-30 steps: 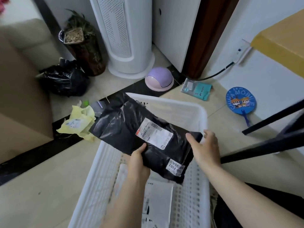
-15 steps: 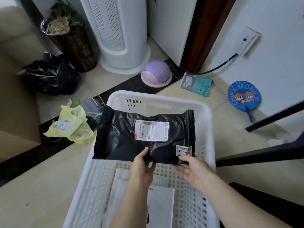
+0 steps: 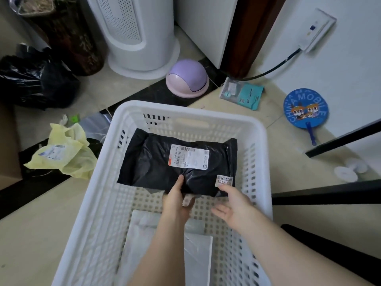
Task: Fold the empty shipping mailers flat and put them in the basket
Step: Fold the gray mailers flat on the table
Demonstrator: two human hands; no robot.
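Note:
A folded black mailer [image 3: 154, 162] with a white shipping label lies low inside the far half of the white slotted basket [image 3: 191, 109]. My left hand [image 3: 175, 199] pinches its near edge, thumb on top and fingers underneath. My right hand [image 3: 233, 203] is beside it with relaxed, spread fingers; its fingertips touch the mailer's near right corner by a small sticker. A flat white mailer [image 3: 198, 256] lies on the basket floor nearer to me, partly hidden by my left forearm. A crumpled yellow mailer [image 3: 61, 153] lies on the floor left of the basket.
A black plastic bag [image 3: 35, 83] lies at far left. Beyond the basket stand a white tower appliance [image 3: 134, 38] and a purple dome lid [image 3: 187, 79]. A teal packet [image 3: 243, 93] and a blue fan [image 3: 305, 110] lie on the floor to the right. Black furniture bars [image 3: 329, 193] cross at right.
The black mailer turned level and went down from above the rim into the basket. My right hand slid from its right end to the near corner and loosened.

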